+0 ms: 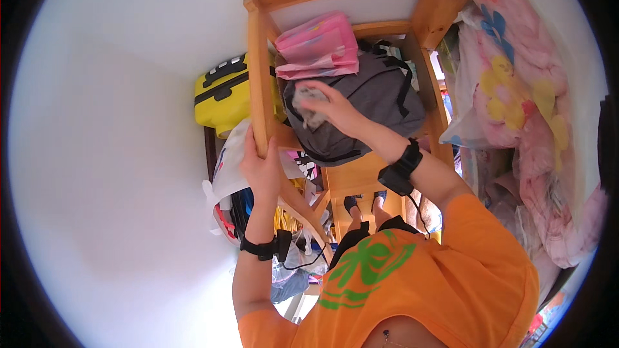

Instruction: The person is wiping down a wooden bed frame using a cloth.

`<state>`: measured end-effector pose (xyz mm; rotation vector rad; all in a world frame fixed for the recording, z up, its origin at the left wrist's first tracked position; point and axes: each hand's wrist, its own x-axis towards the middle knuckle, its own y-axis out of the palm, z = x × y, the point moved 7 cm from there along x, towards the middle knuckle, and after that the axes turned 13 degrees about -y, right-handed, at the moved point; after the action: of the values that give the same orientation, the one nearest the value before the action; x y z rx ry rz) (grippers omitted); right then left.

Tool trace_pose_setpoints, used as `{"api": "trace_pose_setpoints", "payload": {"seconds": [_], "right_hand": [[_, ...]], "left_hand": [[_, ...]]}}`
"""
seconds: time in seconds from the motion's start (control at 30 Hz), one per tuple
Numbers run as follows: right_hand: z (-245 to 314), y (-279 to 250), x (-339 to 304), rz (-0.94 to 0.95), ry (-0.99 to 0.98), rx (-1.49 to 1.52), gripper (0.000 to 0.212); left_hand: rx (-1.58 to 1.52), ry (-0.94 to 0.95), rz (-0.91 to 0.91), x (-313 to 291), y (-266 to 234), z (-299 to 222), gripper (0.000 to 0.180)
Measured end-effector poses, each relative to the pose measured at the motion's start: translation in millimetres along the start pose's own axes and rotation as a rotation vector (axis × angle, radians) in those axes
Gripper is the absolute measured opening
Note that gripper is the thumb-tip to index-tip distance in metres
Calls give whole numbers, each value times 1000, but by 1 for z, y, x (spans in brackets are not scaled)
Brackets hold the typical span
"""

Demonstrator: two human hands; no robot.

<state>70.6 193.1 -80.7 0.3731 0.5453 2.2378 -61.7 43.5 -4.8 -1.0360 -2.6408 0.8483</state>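
My left hand (261,167) is closed round the lower end of an upright wooden post (259,71), part of an orange-brown wooden frame. Held in my right hand (335,113) is a crumpled greyish-white cloth (311,104). It is over the left side of a dark grey backpack (374,93), just to the right of the post; whether it touches the backpack I cannot tell. A pink bag or folded pink package (317,45) rests above the backpack, against the frame's upper rails.
A yellow suitcase (222,96) stands left of the post, with a white bag (232,167) below it. Pink flowered bedding (509,90), partly in clear plastic, is piled at the right. Below the backpack is a wooden board (358,174). A white wall (116,154) fills the left.
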Motion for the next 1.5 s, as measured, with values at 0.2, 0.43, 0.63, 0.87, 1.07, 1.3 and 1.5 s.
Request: {"api": "trace_pose_setpoints", "payload": {"seconds": [0.2,0.43,0.63,0.87,1.07,1.3,1.5], "right_hand": [[82,51,106,144,-569,-527,26],[46,89,102,232,-793,-1012,16],[42,146,-51,335,-817,-965,21],[37,136,-9,500,-583,-1061,20],[60,103,95,239,-591,-1125,16],[42,197,-18,788,-827,-1294,8],[14,162,85,1206,-642,-1606,18]], "left_hand": [[-8,-18,3,-1,0,-2,50],[-452,79,-58,-3,-14,18,44],[-829,-93,-47,-13,-27,30,41],[-864,-28,-184,-55,-55,52,26],[-236,-75,-41,-110,-87,92,10],[177,-205,270,-180,-61,152,20],[195,-252,392,-214,-73,196,18]]}}
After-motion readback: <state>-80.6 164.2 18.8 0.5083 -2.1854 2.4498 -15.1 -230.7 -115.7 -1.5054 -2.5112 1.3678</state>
